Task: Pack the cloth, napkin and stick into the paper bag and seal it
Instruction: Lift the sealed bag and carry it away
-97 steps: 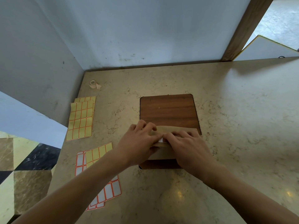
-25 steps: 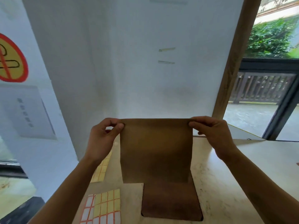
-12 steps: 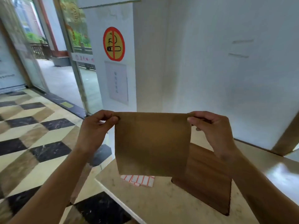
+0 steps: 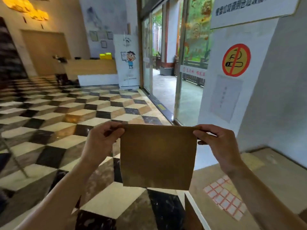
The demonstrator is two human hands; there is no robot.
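Both arms are up and out in front, and the paper bag (image 4: 157,156) hangs flat between the hands, clear of the table and held in the air over the chequered floor (image 4: 69,117). The left hand (image 4: 101,143) pinches the bag's top left corner, thumb in front and fingers curled behind the edge. The right hand (image 4: 217,143) pinches the top right corner in the same manner, thumb lying along the top edge. The top edge runs straight and level from one hand to the other, and the bag drops below them as a plain brown sheet, its lower edge free. Whether the top is sealed cannot be told from this side, and nothing of the cloth, napkin or stick shows. Below the right hand, near the wrist, lies the table (image 4: 274,180) with a sheet of red-bordered labels (image 4: 226,198) on it. Above the right hand, on the white wall, there is a no-smoking sign (image 4: 236,59).
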